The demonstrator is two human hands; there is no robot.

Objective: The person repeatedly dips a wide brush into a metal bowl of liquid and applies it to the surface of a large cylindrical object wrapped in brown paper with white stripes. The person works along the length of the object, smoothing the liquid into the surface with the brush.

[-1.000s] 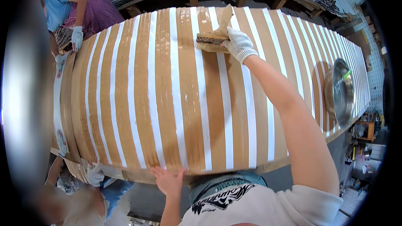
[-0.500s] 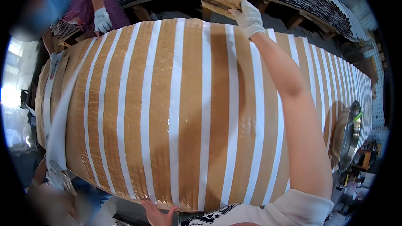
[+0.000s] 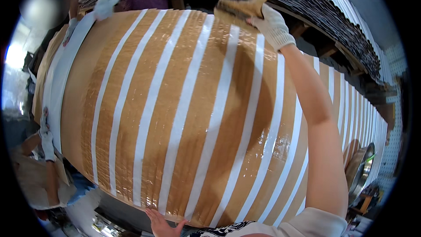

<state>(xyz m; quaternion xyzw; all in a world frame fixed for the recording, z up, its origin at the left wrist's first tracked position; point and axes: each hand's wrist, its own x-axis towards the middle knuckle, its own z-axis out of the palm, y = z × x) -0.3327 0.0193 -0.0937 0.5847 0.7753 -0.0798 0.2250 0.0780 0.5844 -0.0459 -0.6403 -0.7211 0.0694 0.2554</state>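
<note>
In my white-gloved right hand (image 3: 272,25) is a wide, flat wooden brush (image 3: 245,8), gripped near its handle. The brush is tilted over the far edge of a broad brown paper surface (image 3: 127,149) crossed by long white strips (image 3: 173,145). Much of that brown paper shines as if wet. My bare left hand (image 3: 163,224) rests at the near edge of the paper, thumb and fingers apart, holding nothing. To the left, a co-worker's gloved hand (image 3: 107,4) and another person's gloved hand (image 3: 47,142) are at the two ends of a wide white strip (image 3: 72,68).
A metal bowl (image 3: 360,169) with a green item at its rim sits on the right end of the surface. Behind the far edge runs a long stack of dark, wavy-edged sheets (image 3: 307,11) on wooden supports. Two people are at the left end.
The wide white strip at the left, slanted and lifted before, now lies straighter across the brown paper. My view has shifted; the brush is still at the far edge, its handle turned more upright.
</note>
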